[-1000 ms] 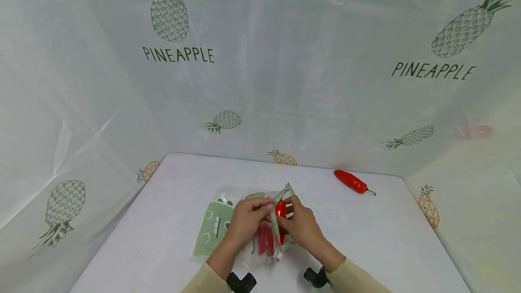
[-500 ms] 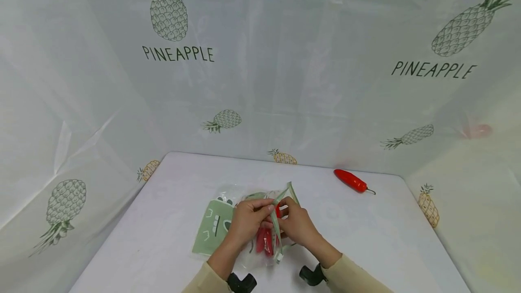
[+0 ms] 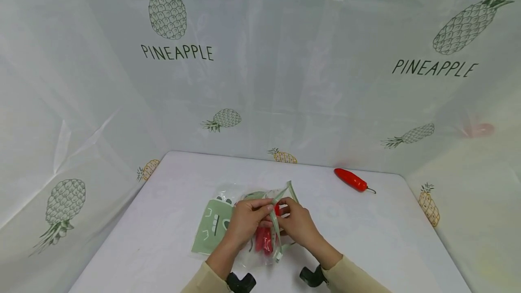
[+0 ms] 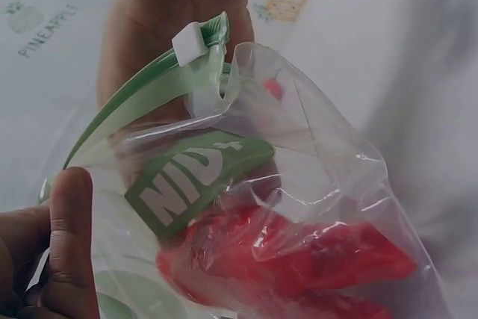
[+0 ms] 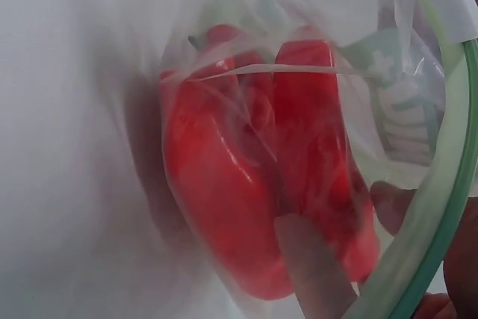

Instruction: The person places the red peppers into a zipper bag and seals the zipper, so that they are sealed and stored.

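A clear plastic slider bag (image 3: pixel 264 261) with a green zip edge (image 4: pixel 127 102) and white slider (image 4: pixel 189 44) holds several red chili peppers (image 5: pixel 216 169). My left hand (image 3: pixel 244 218) pinches the zip edge between thumb and fingers in the head view. My right hand (image 3: pixel 299 223) reaches in at the bag's mouth, its fingers curled about a red pepper (image 3: pixel 277 210), mostly hidden behind them. In the right wrist view, a finger (image 5: pixel 314 267) lies against the peppers. Through the plastic, the left wrist view shows a green label (image 4: pixel 198 181) with white letters.
Another red chili pepper (image 3: pixel 351 180) lies at the table's back right. A green panel with a cartoon face (image 3: pixel 211 232) lies left of my hands; I cannot tell if it belongs to the bag. A pineapple-print curtain (image 3: pixel 285 80) surrounds the white table (image 3: pixel 163 238).
My right hand has moved slightly down and inward at the bag's mouth, and the red pepper by its fingers has sunk farther out of sight. My left hand stays on the zip edge.
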